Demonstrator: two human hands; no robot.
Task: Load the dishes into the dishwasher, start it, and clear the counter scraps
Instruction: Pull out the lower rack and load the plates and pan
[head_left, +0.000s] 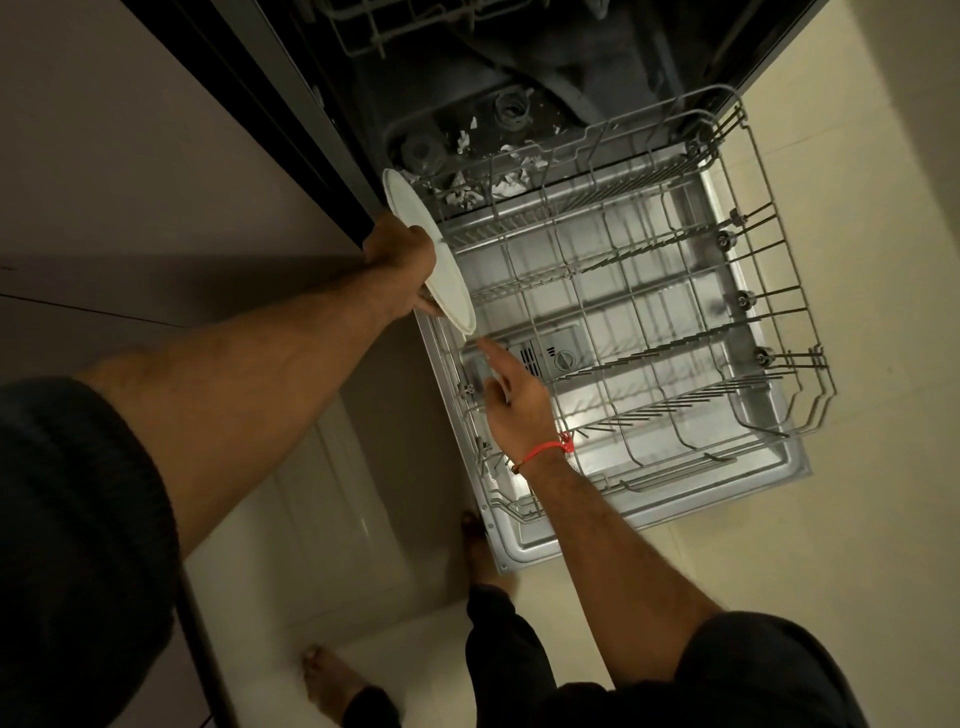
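Observation:
The dishwasher stands open with its door (649, 519) folded down flat. The grey wire lower rack (623, 312) is pulled out over the door and holds no dishes. My left hand (402, 265) grips a white plate (431, 254) on edge at the rack's left side. My right hand (511, 400), with a red thread at the wrist, hovers over the rack's near left part, fingers spread and index finger pointing toward the plate's lower rim. White scraps (493, 182) lie on the tub floor behind the rack.
The upper rack (363, 26) shows at the top inside the dark tub. A dark counter edge (249, 114) runs along the left. My bare feet (327, 680) stand on the pale tiled floor (831, 571) next to white cabinet fronts.

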